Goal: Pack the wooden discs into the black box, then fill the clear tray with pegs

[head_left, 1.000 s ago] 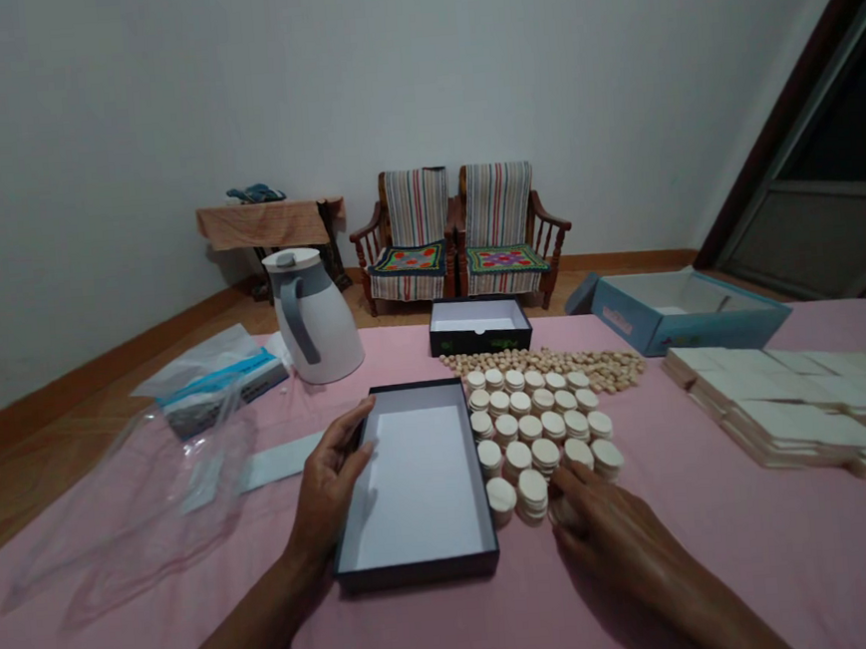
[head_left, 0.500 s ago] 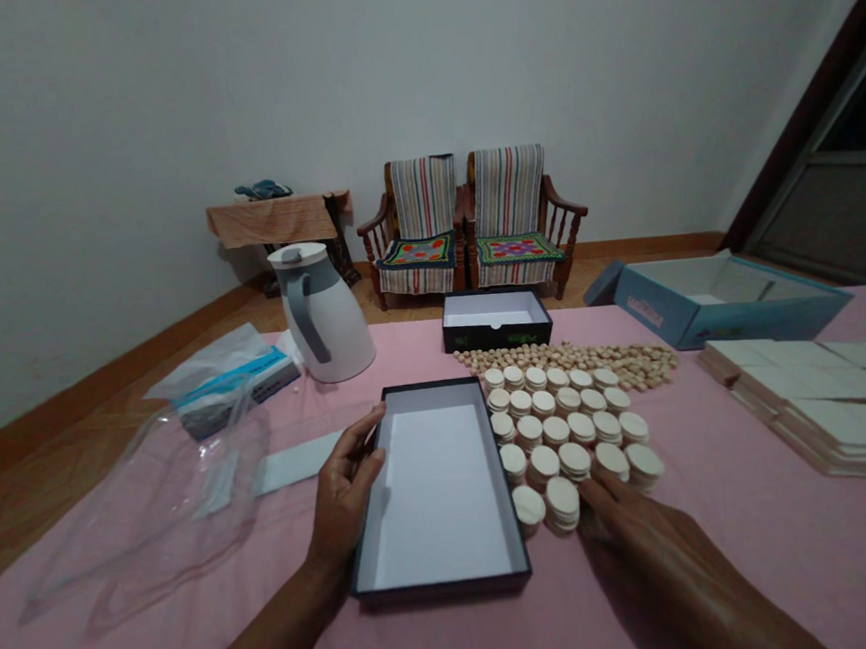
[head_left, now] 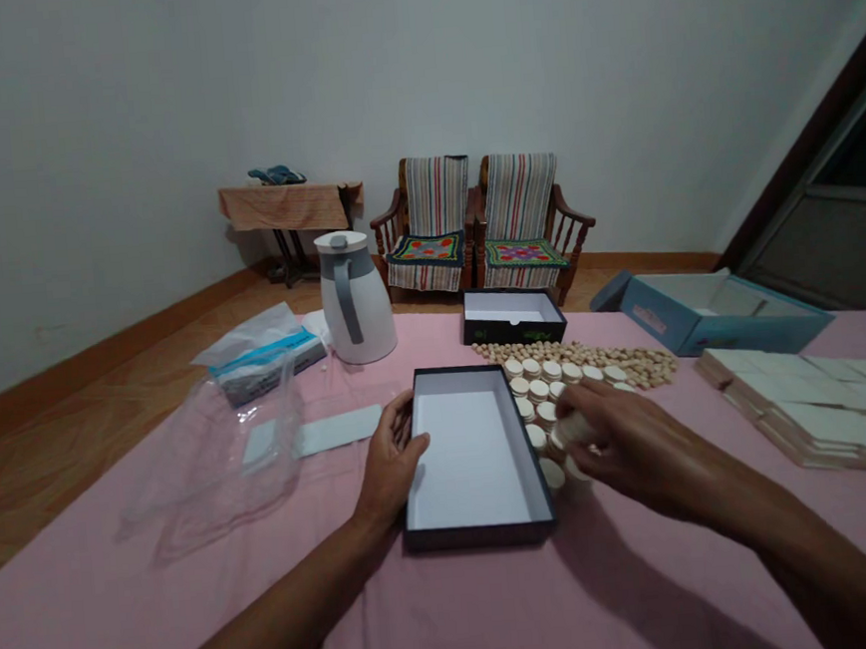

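A shallow dark box (head_left: 473, 456) with a white inside lies open on the pink tablecloth (head_left: 500, 609). My left hand (head_left: 390, 460) rests on the box's left wall, fingers curled over the rim. To the right of the box stand several short stacks of pale round wooden discs (head_left: 539, 388). My right hand (head_left: 626, 439) is lifted over the near stacks, fingers closed round a stack of discs (head_left: 574, 427). It hides most of the near stacks.
Small wooden beads (head_left: 616, 358) lie behind the discs. A second small black box (head_left: 511, 315), a white jug (head_left: 354, 297), a blue box (head_left: 709, 310), flat wooden tiles (head_left: 822, 409), a clear plastic bag (head_left: 218, 451), a tissue pack (head_left: 270, 352). Two striped chairs (head_left: 481, 221) stand beyond.
My right hand has risen from the table at the near disc stacks and now holds a stack above them. The view has shifted left; my left hand stays on the box.
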`<act>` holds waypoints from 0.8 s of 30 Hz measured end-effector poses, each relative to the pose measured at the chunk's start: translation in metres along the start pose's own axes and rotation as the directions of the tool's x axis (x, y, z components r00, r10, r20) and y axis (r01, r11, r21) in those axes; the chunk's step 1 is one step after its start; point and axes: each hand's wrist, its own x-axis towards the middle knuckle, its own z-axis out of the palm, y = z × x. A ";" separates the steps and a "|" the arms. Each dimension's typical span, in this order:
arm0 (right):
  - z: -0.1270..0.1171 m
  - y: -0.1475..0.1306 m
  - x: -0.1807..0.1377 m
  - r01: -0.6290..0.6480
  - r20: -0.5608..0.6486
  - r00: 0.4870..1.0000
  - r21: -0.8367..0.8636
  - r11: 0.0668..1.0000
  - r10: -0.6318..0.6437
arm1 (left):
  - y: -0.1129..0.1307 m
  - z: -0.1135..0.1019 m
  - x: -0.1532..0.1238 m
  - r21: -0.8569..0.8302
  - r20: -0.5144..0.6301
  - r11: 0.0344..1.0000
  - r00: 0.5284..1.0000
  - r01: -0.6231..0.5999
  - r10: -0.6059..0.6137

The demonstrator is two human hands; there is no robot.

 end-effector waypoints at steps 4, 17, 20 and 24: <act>0.013 -0.048 0.073 0.113 0.074 0.992 -0.094 0.989 -0.106 | -0.008 -0.003 -0.005 -0.045 0.012 0.999 1.000 0.027 -0.026; 0.103 -0.077 0.148 0.183 0.212 0.965 -0.107 0.977 -0.157 | -0.015 -0.004 -0.008 -0.131 0.012 0.991 1.000 0.002 0.000; 0.106 -0.077 0.152 0.172 0.220 0.964 -0.094 0.981 -0.148 | -0.015 -0.005 -0.008 -0.136 0.015 0.991 1.000 0.000 0.002; 0.104 -0.073 0.153 0.156 0.225 0.965 -0.088 0.984 -0.133 | -0.013 -0.005 -0.008 -0.142 0.021 0.990 1.000 -0.006 0.009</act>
